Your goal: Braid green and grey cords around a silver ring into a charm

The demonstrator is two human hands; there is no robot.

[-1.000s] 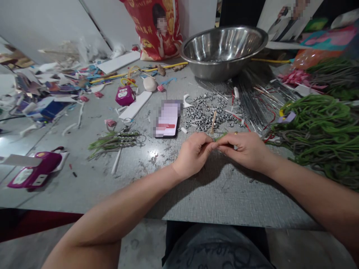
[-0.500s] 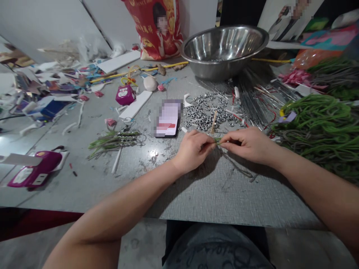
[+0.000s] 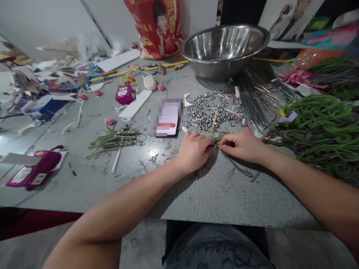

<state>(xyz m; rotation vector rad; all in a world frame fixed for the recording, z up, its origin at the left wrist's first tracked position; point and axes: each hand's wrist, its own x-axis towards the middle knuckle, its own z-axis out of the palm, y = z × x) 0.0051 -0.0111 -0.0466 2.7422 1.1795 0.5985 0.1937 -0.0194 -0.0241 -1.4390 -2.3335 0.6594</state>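
My left hand (image 3: pixel 195 152) and my right hand (image 3: pixel 241 146) meet above the table, fingertips pinched close together. Between them is a green and grey cord (image 3: pixel 223 136), and both hands grip it. Its grey tail (image 3: pixel 241 170) trails over the tabletop below my right hand, ending in a small loop. Just beyond my fingers a thin wooden stick (image 3: pixel 214 120) stands tilted. Behind it spreads a scatter of small silver metal rings (image 3: pixel 206 108). What exactly sits between the fingertips is too small to make out.
A phone (image 3: pixel 168 117) lies left of the rings. Behind stands a steel bowl (image 3: pixel 224 69). Heaped green and grey cords (image 3: pixel 316 130) fill the right side, beside thin metal rods (image 3: pixel 254 101). A finished-looking cord bundle (image 3: pixel 112 140) and purple boxes (image 3: pixel 125 94) lie left.
My fingertips have shifted slightly on the cord, and more of its green part shows behind my right hand. Both hands stay in nearly the same place.
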